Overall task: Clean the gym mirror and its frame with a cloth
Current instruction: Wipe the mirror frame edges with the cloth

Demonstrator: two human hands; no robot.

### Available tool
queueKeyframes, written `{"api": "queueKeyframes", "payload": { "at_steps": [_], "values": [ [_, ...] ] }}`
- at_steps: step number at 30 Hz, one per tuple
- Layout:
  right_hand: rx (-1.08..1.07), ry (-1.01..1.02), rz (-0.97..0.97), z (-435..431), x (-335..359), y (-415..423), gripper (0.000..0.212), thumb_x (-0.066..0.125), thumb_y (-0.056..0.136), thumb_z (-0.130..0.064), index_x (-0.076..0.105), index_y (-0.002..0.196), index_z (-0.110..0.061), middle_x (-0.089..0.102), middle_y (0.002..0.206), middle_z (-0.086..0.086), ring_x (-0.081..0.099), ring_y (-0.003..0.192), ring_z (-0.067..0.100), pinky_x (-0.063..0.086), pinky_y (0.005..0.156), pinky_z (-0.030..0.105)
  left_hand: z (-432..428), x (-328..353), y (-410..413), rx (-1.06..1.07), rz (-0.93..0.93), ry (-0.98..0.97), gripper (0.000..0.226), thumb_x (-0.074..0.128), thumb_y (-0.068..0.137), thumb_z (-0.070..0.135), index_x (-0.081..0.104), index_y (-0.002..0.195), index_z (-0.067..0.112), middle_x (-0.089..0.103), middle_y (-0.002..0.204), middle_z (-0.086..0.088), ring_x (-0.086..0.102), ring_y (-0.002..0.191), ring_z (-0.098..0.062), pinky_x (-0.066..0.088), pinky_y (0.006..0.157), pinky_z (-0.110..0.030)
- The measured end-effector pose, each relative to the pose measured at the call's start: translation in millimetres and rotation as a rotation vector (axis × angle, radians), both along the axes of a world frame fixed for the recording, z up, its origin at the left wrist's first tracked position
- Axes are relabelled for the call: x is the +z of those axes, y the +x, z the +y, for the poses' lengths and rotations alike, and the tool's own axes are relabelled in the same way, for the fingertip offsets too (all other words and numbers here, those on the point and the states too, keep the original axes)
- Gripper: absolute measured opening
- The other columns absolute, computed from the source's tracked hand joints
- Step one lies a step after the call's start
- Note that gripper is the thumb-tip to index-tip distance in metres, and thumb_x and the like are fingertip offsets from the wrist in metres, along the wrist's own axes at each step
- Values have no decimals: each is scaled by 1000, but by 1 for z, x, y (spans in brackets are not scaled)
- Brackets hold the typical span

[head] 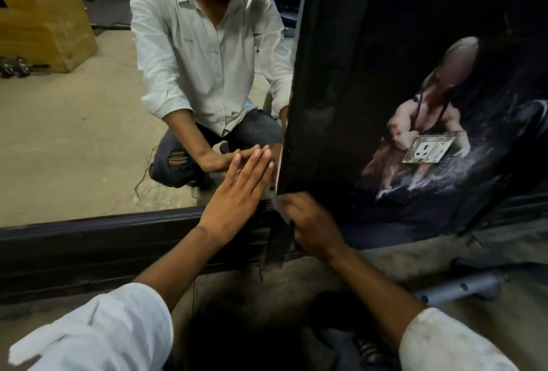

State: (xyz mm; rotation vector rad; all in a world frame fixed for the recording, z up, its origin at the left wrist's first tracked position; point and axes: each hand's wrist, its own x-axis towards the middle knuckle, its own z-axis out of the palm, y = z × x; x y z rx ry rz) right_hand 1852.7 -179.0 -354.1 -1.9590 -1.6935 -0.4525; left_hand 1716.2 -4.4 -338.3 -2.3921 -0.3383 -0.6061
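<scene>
Pressing left hand (237, 189) flat on the mirror (74, 133), right hand (311, 222) pinching cloth (280, 207) at the frame (118, 231) corner: short firm rubs needed.

Dim indoor light, deep shadow on the right and below, soft blur, wide-angle bending at edges.

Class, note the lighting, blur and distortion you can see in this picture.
Head view: the wide lens bows the frame; the mirror shows a bright floor, while the poster is dim; shadow fills the bottom centre; the left hand is sharp.
</scene>
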Motion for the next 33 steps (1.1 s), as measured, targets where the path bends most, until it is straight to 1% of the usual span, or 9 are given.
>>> {"api": "queueKeyframes", "payload": {
  "at_steps": [2, 4, 7, 10, 17, 22, 28, 31, 33],
  "values": [
    [-2, 176, -13, -9, 31, 7, 53, 60, 84, 13, 66, 135, -2, 63, 136, 12, 57, 124, 29, 47, 110, 33, -2, -11, -1, -27, 44, -36, 93, 51, 101, 33, -4, 167, -2, -14, 174, -27, -9, 163, -43, 6, 132, -59],
    [-91, 375, -49, -12, 61, 17, 59, 61, 80, 20, 66, 136, 1, 60, 139, 19, 53, 128, 32, 35, 116, 27, -4, -35, -9, -53, 187, -62, 102, 57, 100, 41, -7, 166, -2, -18, 173, -27, -13, 162, -43, 6, 132, -59],
    [-169, 473, -93, -1, 74, 26, 54, 57, 83, 15, 65, 135, 1, 57, 137, 24, 50, 126, 37, 41, 112, 34, -10, -76, -28, -15, 415, -118, 126, 66, 94, 58, -20, 163, -3, -32, 168, -28, -24, 159, -45, 0, 131, -58],
    [-175, 374, -115, 15, 44, 26, 55, 54, 82, 4, 57, 136, -5, 55, 131, 20, 52, 115, 37, 49, 94, 49, -18, -95, -35, 27, 447, -152, 134, 67, 90, 65, -23, 161, -4, -35, 166, -30, -27, 157, -46, -1, 131, -58],
    [-320, 223, 0, 20, -47, 14, 61, 60, 67, 6, 57, 125, -11, 49, 121, 15, 47, 100, 37, 43, 84, 46, -20, -100, -33, 44, 413, -125, 131, 68, 90, 63, -17, 163, -5, -28, 168, -32, -23, 158, -48, 2, 131, -60],
    [-228, -96, 176, 2, -93, 4, 54, 68, 71, 9, 60, 118, -17, 44, 120, 2, 56, 106, 37, 57, 79, 47, -21, -97, -34, 22, 416, -152, 126, 66, 94, 57, -20, 162, -5, -31, 167, -31, -26, 157, -48, 0, 131, -60],
    [-465, 262, 301, 7, -83, -9, 53, 76, 77, 9, 57, 119, -17, 42, 127, 7, 57, 112, 42, 56, 82, 44, -23, -92, -34, 21, 468, -203, 138, 71, 86, 65, -22, 161, -6, -35, 165, -32, -28, 156, -48, -1, 131, -61],
    [-461, 68, 292, 22, -91, -21, 56, 73, 70, 10, 57, 116, -18, 48, 124, 8, 56, 111, 38, 60, 76, 48, -23, -90, -33, 18, 504, -215, 135, 70, 88, 62, -21, 161, -6, -37, 164, -32, -30, 156, -47, -2, 130, -61],
    [-462, 9, 389, 26, -95, -21, 40, 71, 77, 3, 63, 111, -15, 56, 121, 10, 58, 113, 36, 59, 78, 49, -18, -90, -34, -9, 491, -233, 125, 67, 91, 58, -14, 164, -3, -36, 166, -29, -31, 157, -44, -5, 131, -59]
  ]
}}
